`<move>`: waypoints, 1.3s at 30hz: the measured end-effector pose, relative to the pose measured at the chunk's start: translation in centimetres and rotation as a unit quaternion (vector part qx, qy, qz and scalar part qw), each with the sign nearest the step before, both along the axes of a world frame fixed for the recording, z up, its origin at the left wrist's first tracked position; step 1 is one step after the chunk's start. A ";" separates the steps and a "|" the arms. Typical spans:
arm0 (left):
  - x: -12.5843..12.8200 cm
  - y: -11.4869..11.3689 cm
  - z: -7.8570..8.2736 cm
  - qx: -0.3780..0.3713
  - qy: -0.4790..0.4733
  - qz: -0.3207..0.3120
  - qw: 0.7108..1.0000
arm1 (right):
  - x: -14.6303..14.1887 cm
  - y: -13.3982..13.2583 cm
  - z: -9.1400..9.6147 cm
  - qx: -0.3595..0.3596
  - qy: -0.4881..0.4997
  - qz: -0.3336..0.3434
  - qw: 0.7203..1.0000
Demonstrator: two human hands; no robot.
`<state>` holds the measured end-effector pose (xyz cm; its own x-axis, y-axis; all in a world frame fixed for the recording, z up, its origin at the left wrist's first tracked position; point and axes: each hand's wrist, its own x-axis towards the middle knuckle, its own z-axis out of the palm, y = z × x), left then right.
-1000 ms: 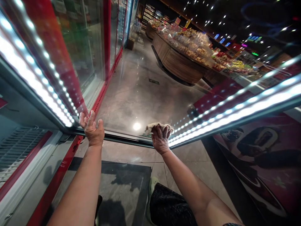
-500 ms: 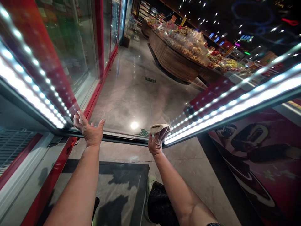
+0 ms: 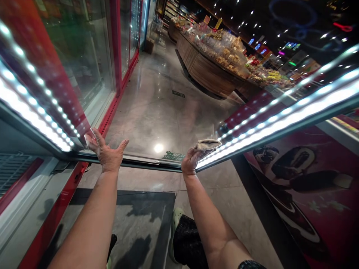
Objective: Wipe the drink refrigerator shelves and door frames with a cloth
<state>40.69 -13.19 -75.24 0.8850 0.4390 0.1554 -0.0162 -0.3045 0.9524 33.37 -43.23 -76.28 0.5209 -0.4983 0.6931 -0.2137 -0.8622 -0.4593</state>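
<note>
Before me a glass door (image 3: pixel 146 119) of a display fridge stands swung out, with bright LED strips along both side edges. My left hand (image 3: pixel 108 153) has its fingers spread and rests against the glass near the lower left corner. A folded beige cloth (image 3: pixel 208 145) is in my right hand (image 3: pixel 191 160), pressed to the glass by the lower right corner, beside the right LED strip. Green lettering (image 3: pixel 173 155) shows on the glass just left of that hand. The fingers under the cloth are partly hidden.
At left are the red fridge frame (image 3: pixel 112 108) and a wire shelf (image 3: pixel 15 172). A red freezer with ice cream pictures (image 3: pixel 303 194) stands at right. Beyond the glass is a wooden counter (image 3: pixel 207 69) heaped with packed goods. A dark mat (image 3: pixel 157 209) lies underfoot.
My right hand has slid the cloth to the right and slightly up along the glass, onto the LED strip's edge. My left hand has stayed nearly in place.
</note>
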 end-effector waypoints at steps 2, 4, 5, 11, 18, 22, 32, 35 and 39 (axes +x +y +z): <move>-0.1 -0.2 0.3 -0.009 0.007 0.005 1.000 | 0.1 -0.4 0.0 -0.014 0.001 -0.017 1.000; -0.3 -0.4 0.5 -0.013 0.009 0.008 1.000 | 0.2 -0.9 0.0 -0.017 -0.005 -0.033 0.999; -0.3 -0.6 0.6 -0.014 0.009 0.009 1.000 | 0.3 -1.1 0.1 -0.015 -0.010 -0.038 0.999; -0.2 -1.4 0.9 0.001 0.026 0.006 1.000 | 1.0 -0.3 3.9 0.009 -0.017 -0.019 1.000; -0.2 -1.9 1.5 0.009 0.012 0.017 1.000 | -0.2 1.6 4.1 -0.022 0.027 0.027 0.999; -0.4 -2.0 1.4 0.033 -0.019 0.033 0.999 | 0.3 2.0 4.8 -0.049 0.018 0.046 0.998; -1.1 -2.4 2.8 0.082 -0.110 0.014 0.990 | 0.0 3.0 2.8 -0.143 0.094 0.082 0.982; -1.2 -2.6 3.2 0.115 -0.137 0.009 0.984 | 0.4 2.8 3.1 -0.126 0.106 0.084 0.983; -1.2 -2.7 3.3 0.135 -0.145 0.004 0.980 | 0.2 3.2 2.4 -0.142 0.131 0.105 0.975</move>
<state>39.51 -15.93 -71.97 0.7835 0.3533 0.5112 -0.2705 -0.5468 0.7924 33.54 -40.08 -73.84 0.7687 -0.1689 0.6169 -0.0973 -0.9841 -0.1483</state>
